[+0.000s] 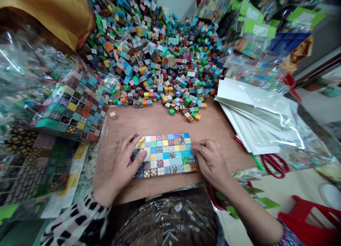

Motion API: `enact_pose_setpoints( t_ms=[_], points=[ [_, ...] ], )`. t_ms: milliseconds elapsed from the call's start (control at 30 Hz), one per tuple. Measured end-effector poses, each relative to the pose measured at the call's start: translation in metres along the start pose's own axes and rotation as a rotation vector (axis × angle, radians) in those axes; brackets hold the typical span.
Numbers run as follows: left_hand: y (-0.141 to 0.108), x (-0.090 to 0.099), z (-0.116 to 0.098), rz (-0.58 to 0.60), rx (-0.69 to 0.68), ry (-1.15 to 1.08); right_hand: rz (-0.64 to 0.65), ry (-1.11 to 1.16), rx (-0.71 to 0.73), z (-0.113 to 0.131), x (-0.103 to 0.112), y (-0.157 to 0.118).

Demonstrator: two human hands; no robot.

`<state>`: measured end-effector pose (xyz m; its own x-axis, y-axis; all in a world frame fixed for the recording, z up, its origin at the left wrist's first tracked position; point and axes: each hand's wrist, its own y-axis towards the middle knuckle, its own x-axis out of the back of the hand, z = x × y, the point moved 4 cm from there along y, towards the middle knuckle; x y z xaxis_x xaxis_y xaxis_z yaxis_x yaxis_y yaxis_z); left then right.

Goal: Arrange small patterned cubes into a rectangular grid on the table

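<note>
A flat rectangular slab of small patterned cube blocks (pixel 165 153) lies on the brown board in front of me. Over its left end rests my left hand (pixel 124 162), fingers spread and stretched toward the far left corner, the thumb lying on the top faces. My right hand (pixel 211 160) is at the right edge, its thumb and fingers drawn together in a pinch with the tips at the end blocks. Whatever may be between those tips is hidden. One loose pale block (pixel 113 115) sits apart near the board's left side.
A big heap of loose blocks (pixel 160 61) spills onto the far side of the brown board (pixel 160 121). Plastic-wrapped block packs (pixel 77 103) stand left. White sheets (pixel 247 114) in clear plastic, a green pen (pixel 257 162) and red-handled scissors (pixel 275 166) lie right.
</note>
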<state>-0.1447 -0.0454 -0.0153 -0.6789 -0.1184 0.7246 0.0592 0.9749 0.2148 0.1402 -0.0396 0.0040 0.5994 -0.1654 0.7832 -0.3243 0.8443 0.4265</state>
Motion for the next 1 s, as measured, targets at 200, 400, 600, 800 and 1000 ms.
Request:
enact_pose_setpoints(
  t_ms=[200, 400, 600, 800, 1000],
  points=[
    [-0.001, 0.0, 0.0, -0.002, -0.006, 0.031, 0.031, -0.042, -0.01, -0.002, -0.006, 0.007],
    [-0.001, -0.001, 0.0, -0.006, 0.009, 0.049, 0.007, -0.072, -0.032, -0.006, -0.008, 0.015],
    [-0.002, -0.002, 0.002, -0.005, -0.009, 0.043, 0.046, -0.089, -0.065, -0.012, -0.014, 0.023],
    [-0.002, -0.001, 0.002, 0.008, 0.009, 0.035, 0.048, -0.069, -0.051, 0.0, -0.018, 0.032],
    [-0.002, -0.008, 0.005, 0.025, -0.069, 0.112, 0.368, -0.159, 0.009, 0.005, -0.045, 0.025]
  ],
)
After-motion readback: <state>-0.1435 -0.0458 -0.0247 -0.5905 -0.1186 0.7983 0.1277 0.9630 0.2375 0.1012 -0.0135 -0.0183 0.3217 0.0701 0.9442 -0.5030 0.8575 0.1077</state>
